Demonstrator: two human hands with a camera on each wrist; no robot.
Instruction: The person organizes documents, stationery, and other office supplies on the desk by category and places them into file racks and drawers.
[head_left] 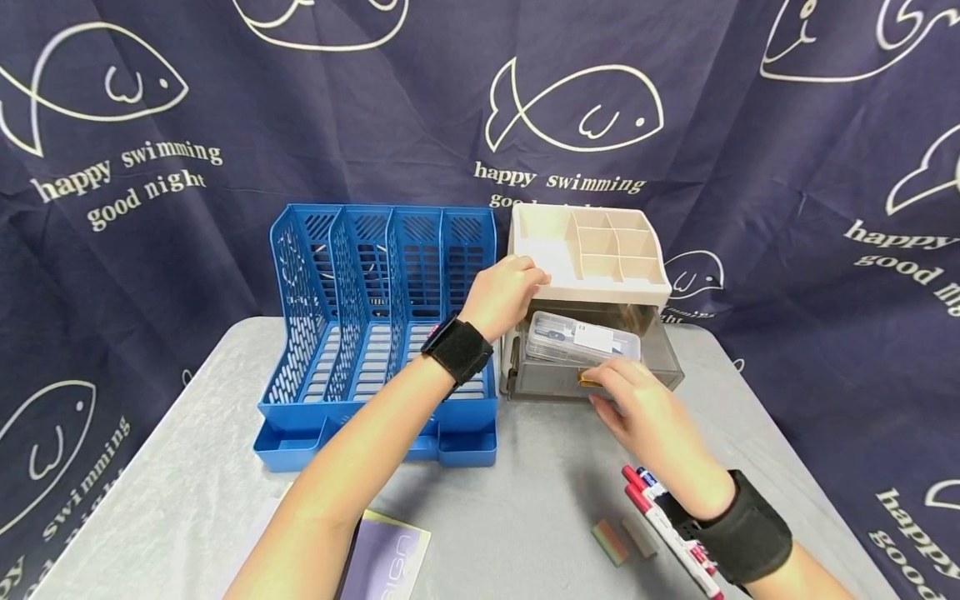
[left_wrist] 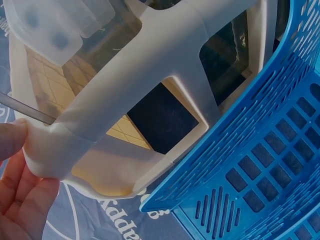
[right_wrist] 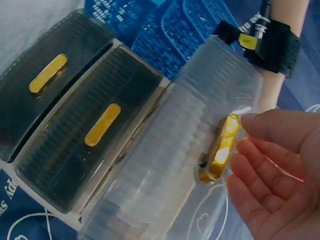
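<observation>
My left hand [head_left: 506, 292] grips the front left corner of a cream desk organizer [head_left: 600, 292]; in the left wrist view, the thumb and fingers [left_wrist: 37, 190] lie round its frame. The smoky top drawer [head_left: 543, 379] stands pulled out. Inside, a clear plastic case [head_left: 581, 337] with a white label sits tilted, higher than the drawer's front. My right hand [head_left: 645, 400] has bent fingertips right at the drawer's gold handle [right_wrist: 220, 150], with the thumb apart from the fingers in the head view. Two lower drawers [right_wrist: 92, 127] with gold handles are closed.
A blue file rack [head_left: 378, 408] stands left of the organizer. Red and blue markers [head_left: 660, 521] and two small blocks [head_left: 611, 542] lie near the right forearm. A purple booklet [head_left: 382, 558] lies by the left forearm. A fish-print cloth [head_left: 420, 108] hangs behind.
</observation>
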